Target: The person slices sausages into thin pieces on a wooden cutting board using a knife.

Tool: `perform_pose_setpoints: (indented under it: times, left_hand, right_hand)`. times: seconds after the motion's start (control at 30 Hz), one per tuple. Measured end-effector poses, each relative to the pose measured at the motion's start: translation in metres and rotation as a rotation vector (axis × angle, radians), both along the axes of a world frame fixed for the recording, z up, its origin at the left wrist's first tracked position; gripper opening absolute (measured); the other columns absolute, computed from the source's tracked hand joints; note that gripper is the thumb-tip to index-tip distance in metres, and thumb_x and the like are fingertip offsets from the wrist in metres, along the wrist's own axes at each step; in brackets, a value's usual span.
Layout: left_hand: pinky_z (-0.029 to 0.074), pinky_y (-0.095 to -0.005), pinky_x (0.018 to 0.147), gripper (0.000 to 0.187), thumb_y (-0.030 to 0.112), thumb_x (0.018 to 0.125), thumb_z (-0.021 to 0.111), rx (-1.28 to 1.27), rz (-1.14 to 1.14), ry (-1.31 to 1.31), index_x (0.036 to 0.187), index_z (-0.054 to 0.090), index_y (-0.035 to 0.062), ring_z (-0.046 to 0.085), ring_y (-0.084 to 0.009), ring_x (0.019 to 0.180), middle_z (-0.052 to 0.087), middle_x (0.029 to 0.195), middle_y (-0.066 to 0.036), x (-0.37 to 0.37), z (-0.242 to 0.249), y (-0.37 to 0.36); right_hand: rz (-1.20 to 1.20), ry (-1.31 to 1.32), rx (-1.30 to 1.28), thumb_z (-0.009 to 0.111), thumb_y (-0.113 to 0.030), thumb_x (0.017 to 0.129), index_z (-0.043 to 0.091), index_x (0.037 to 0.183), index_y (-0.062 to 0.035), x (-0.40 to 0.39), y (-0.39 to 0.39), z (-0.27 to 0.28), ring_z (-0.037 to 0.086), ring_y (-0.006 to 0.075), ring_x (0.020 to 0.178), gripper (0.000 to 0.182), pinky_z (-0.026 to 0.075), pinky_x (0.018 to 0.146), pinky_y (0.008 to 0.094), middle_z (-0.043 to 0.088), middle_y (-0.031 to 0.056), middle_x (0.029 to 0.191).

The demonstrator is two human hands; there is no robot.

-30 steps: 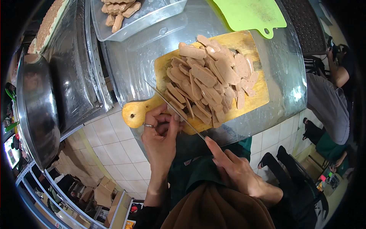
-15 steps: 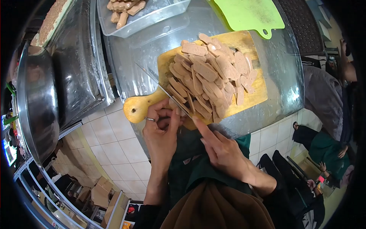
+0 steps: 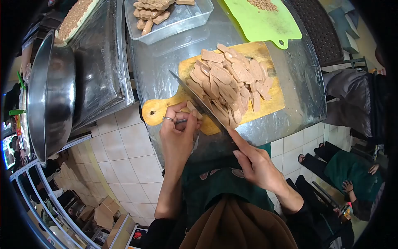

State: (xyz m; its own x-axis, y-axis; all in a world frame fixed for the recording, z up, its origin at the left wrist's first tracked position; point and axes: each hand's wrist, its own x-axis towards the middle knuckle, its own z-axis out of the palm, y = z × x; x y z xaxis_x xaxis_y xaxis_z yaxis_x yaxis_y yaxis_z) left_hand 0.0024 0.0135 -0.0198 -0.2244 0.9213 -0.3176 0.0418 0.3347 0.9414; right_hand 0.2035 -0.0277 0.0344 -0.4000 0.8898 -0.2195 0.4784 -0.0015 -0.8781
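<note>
The knife has drawn back toward the right hand.

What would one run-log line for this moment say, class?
left hand: pinning a piece on wooden board | right hand: holding knife, blade by left fingers | slices: heaped on board | tub: uncut pieces behind

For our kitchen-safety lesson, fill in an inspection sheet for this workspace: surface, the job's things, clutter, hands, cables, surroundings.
Surface: shiny metal table, bare at its right edge.
Job's things: wooden cutting board piled with sausage slices; knife angled across the board's near end.
Clutter: clear tray of uncut pieces; green cutting board; large metal bowl to the left.
Hands: left hand, wearing a ring, pins a piece at the board's near edge; right hand grips the knife, forefinger along the blade.
Cables: nothing seen.
Surroundings: tiled floor; other people seated at right.
</note>
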Motion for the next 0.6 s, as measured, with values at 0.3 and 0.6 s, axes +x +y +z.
perform_pose_setpoints:
  times: [0.3, 0.6]
  left_hand:
    - [0.055, -0.0216, 0.070, 0.030, 0.009, 0.098, 0.060, 0.008, 0.014, -0.080, 0.121, 0.051, -0.0071, 0.069, -0.0122, 0.077, 0.069, 0.087, -0.009, 0.001, 0.002, 0.000]
    - [0.054, -0.0223, 0.069, 0.031, 0.011, 0.098, 0.061, 0.019, 0.030, -0.118, 0.122, 0.053, -0.0066, 0.069, -0.0116, 0.078, 0.069, 0.085, -0.009, 0.000, -0.001, -0.002]
  right_hand:
    - [0.030, 0.010, -0.035, 0.056, 0.003, 0.093, 0.032, 0.152, -0.0070, 0.005, -0.023, 0.014, 0.059, 0.0336, 0.062, 0.064, 0.051, 0.063, 0.0394, 0.062, 0.0198, 0.079]
    - [0.053, -0.105, -0.055, 0.054, 0.000, 0.094, 0.028, 0.153, -0.0118, 0.002, -0.029, 0.023, 0.055, 0.0354, 0.056, 0.066, 0.048, 0.055, 0.0443, 0.054, 0.0168, 0.072]
